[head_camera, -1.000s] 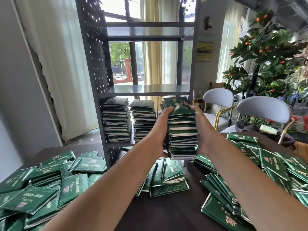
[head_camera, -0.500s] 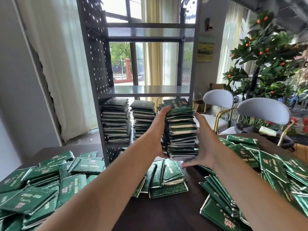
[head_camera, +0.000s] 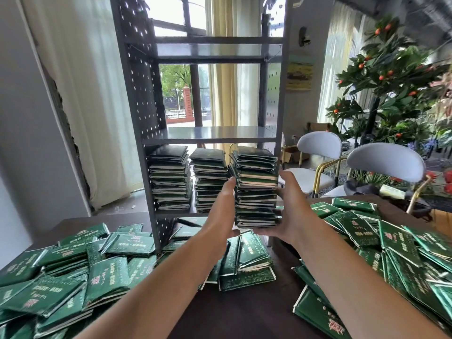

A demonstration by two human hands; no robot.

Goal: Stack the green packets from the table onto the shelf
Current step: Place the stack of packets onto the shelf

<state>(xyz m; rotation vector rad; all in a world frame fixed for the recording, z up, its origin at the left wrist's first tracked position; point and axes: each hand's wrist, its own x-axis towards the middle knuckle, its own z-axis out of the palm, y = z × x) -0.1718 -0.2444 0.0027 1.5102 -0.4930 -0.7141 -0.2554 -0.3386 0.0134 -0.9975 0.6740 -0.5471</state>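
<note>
Your left hand (head_camera: 220,211) and right hand (head_camera: 291,211) flank the tall stack of green packets (head_camera: 255,189) at the shelf (head_camera: 210,134) front, fingers straight and pressing its sides. Loose packets (head_camera: 107,275) cover the table (head_camera: 244,311).

Quick count: three stacks of green packets (head_camera: 255,187) on the shelf (head_camera: 210,137), way too many loose packets (head_camera: 107,280) on the counter (head_camera: 244,311) to count properly. Two hands (head_camera: 221,216), two white chairs (head_camera: 319,145), one fruit tree (head_camera: 391,69), and one small painting (head_camera: 299,73) on the wall.
</note>
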